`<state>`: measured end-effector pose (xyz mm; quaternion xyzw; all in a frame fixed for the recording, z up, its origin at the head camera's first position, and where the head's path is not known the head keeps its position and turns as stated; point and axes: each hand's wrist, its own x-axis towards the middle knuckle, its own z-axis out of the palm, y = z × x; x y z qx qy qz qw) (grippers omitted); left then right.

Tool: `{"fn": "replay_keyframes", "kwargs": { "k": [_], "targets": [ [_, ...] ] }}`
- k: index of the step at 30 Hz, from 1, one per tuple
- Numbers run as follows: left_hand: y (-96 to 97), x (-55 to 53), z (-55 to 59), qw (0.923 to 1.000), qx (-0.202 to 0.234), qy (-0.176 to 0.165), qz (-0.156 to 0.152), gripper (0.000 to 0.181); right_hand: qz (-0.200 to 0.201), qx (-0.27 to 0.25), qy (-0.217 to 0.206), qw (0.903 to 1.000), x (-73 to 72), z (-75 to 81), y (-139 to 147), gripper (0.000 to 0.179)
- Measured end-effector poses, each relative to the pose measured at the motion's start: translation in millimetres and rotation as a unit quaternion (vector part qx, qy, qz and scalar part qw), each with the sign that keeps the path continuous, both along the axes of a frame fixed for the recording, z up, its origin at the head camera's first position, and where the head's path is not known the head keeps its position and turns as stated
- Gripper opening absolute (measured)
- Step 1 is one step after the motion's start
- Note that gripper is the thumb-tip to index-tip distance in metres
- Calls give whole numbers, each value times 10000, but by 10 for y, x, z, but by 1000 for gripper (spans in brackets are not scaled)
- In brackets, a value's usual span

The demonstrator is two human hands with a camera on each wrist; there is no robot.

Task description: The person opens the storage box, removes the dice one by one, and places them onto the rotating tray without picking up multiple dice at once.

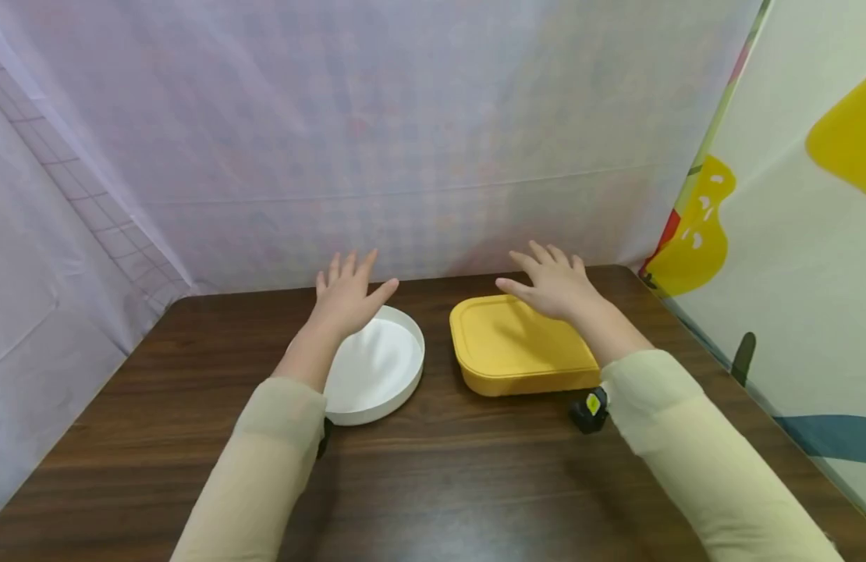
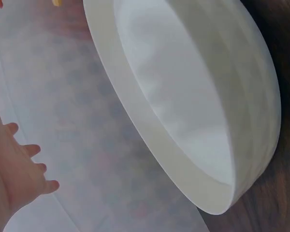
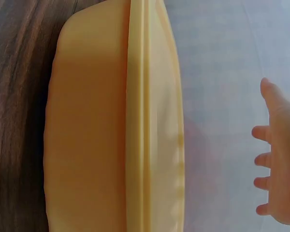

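Observation:
A round white tray with a low upright rim lies on the brown wooden table, left of the middle. Over its far left part hovers my left hand, fingers spread and holding nothing. In the left wrist view the inside of the white tray shows bare, with soft finger shadows on it. To the right sits a yellow rectangular box with rounded corners and a lid on top. My right hand is spread above its far right part, apart from the lid in the right wrist view, where the yellow box appears side-on.
The wooden table ends at a pale checked curtain along its back edge. A white sheet with yellow printed shapes hangs on the right side. Small black wrist cameras are strapped under the sleeves.

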<state>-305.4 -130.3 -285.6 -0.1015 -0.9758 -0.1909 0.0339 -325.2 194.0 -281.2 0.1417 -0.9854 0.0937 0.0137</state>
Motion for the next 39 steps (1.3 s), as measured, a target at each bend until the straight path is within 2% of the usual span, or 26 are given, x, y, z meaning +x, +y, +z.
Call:
{"fn": "replay_keyframes", "kwargs": {
  "k": [10,18,24,32,39],
  "targets": [
    [64,146,-46,9984,409,182,-337,80,198,-220,435,9986,197,-19,139,85],
    [121,272,-143,9955,665,214,-637,86,376,-301,640,9968,376,-105,220,79],
    [236,375,-233,9919,876,214,-892,85,572,-348,814,9944,487,-179,268,75],
    [388,535,-323,9835,1482,-32,-1035,89,1057,-400,1136,9871,600,-292,310,67],
    [515,650,-432,9695,2211,-362,-995,95,1326,-510,1148,9832,686,-375,356,68]
  ]
}}
